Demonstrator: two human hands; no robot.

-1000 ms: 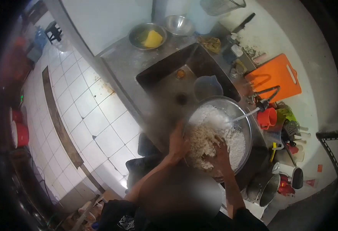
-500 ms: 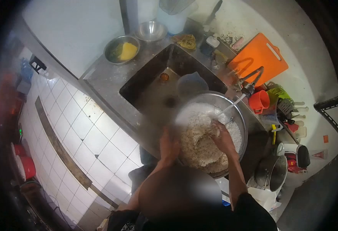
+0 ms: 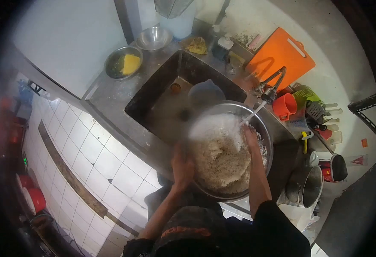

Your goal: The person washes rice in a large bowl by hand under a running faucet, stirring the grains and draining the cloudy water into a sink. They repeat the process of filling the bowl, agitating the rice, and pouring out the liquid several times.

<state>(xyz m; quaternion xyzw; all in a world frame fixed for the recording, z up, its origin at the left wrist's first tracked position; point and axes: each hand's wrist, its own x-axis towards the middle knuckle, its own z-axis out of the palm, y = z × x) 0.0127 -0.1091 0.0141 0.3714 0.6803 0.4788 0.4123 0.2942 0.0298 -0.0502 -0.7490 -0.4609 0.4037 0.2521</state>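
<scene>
A large metal bowl (image 3: 271,147) stands at the near right corner of the sink, filled with what looks like wet rice (image 3: 222,156) and whitish water. From the tap (image 3: 270,92) a stream of water falls into it. My left hand (image 3: 182,168) holds the bowl's left rim; a blur in the picture softens its fingers. Inside the bowl, along the right side, is my right hand (image 3: 251,141), its fingers stretched out beside the rice close to the stream. Their tips are partly hidden.
Behind the bowl, the dark sink (image 3: 153,100) holds a bluish-grey container (image 3: 206,92). Two metal bowls stand on the far counter, one with something yellow (image 3: 130,64). An orange cutting board (image 3: 282,55) leans by the wall. A red mug (image 3: 284,105) and a pot (image 3: 304,186) are at right.
My right hand has moved from the middle of the rice to the bowl's right side and straightened. My left hand stays at the left rim. The whole view has shifted slightly.
</scene>
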